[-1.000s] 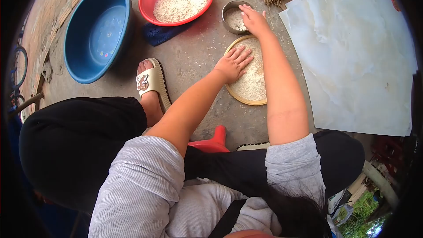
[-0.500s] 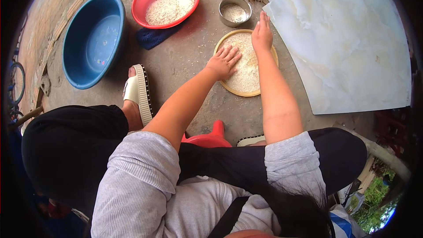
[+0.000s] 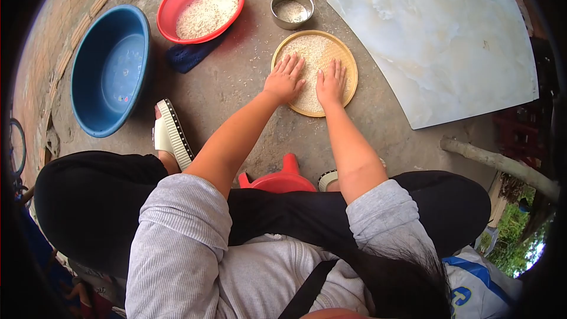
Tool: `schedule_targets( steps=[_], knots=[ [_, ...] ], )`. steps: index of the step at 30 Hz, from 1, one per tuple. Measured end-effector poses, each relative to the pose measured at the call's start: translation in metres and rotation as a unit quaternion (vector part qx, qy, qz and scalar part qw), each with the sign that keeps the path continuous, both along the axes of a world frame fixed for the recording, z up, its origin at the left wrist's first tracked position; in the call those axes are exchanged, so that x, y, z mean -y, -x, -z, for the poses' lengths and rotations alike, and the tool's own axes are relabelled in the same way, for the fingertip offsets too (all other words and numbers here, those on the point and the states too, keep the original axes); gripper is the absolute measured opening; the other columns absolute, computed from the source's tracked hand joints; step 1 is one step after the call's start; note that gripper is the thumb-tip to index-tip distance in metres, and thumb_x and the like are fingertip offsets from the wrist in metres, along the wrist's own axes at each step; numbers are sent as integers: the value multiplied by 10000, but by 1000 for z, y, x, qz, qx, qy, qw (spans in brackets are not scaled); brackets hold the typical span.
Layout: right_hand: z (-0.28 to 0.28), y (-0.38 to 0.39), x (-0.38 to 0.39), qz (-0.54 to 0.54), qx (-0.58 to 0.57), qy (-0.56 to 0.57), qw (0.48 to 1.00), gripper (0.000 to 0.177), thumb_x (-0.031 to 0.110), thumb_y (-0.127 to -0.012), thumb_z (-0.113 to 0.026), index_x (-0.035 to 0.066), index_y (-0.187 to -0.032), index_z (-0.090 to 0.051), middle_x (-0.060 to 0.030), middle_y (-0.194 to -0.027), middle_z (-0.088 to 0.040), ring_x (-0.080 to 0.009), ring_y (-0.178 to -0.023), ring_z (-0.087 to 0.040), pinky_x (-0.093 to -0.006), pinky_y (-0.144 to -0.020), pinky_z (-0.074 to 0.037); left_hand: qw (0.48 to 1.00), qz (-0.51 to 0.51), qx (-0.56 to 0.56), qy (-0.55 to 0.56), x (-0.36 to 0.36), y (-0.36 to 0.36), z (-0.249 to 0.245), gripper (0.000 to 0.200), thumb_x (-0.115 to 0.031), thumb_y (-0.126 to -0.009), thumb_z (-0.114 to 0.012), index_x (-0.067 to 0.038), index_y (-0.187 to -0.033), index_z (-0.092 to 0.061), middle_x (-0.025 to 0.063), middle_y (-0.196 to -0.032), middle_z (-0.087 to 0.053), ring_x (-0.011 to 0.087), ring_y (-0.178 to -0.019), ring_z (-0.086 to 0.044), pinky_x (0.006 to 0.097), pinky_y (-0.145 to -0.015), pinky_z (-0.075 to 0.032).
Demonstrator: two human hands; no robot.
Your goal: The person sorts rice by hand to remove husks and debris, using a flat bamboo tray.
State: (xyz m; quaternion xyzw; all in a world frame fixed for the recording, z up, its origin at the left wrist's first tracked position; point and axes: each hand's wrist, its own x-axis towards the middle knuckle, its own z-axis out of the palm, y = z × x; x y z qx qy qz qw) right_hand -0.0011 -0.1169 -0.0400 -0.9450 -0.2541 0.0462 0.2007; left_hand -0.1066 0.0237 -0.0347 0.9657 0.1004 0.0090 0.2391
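Note:
A round, yellowish woven tray (image 3: pixel 352 74) lies on the ground in front of me, with a layer of pale rice grains (image 3: pixel 312 47) spread over it. My left hand (image 3: pixel 284 80) rests palm down on the left part of the rice, its fingers stretched out. On the right side, my right hand (image 3: pixel 332 84) lies flat with fingers extended, touching the rice and the tray's bare weave. Neither hand grips anything. Just beyond the tray stands a metal bowl (image 3: pixel 293 10) with some grains inside.
A red basin (image 3: pixel 162 16) full of pale grains stands far left of the tray, with a dark blue cloth (image 3: pixel 192 55) beside it. Further left is a blue tub (image 3: pixel 109 71). A marbled sheet (image 3: pixel 443 47) lies to the right. A red stool (image 3: pixel 279 182) is beneath me.
My right hand has gone from edge-on at the tray's upper right to flat on its right side. Grains have shifted away, baring weave there. The camera view has shifted slightly.

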Motion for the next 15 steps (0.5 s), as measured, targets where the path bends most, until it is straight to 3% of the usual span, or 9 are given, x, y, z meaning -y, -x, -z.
schedule_targets(
  steps=[2, 6, 11, 15],
  knots=[
    [2, 14, 4, 32, 6, 58, 998, 627, 372, -957, -374, 44, -1462, -199, -162, -1533, -158, -348, -1417, -122, -455, -1149, -86, 999, -40, 10, -6, 2, -5, 4, 635, -417, -939, -421, -138, -1471, -213, 147, -1532, -165, 321, -1411, -168, 413, -1147, -164],
    [10, 24, 9, 54, 34, 80, 995, 614, 358, -964, -358, 38, -1461, -196, -165, -1534, -149, -335, -1420, -121, -445, -1150, -95, 998, -49, 29, -19, 4, -12, 8, 636, -429, -938, -422, -130, -1466, -233, 151, -1532, -162, 329, -1412, -158, 421, -1148, -157],
    [13, 10, 7, 108, -1, -46, 993, 575, 335, -972, -331, 37, -1452, -222, -164, -1526, -178, -308, -1420, -137, -435, -1150, -112, 998, -59, 23, -18, 12, -27, 12, 648, -437, -937, -427, -125, -1467, -223, 156, -1527, -173, 335, -1410, -159, 423, -1148, -158],
    [16, 4, 3, 108, 3, -41, 993, 561, 330, -969, -332, 31, -1439, -256, -160, -1520, -198, -309, -1417, -147, -437, -1148, -120, 995, -57, 80, 20, 22, -36, 14, 649, -405, -929, -460, -111, -1461, -233, 158, -1519, -197, 332, -1408, -170, 429, -1147, -165]
  ],
)
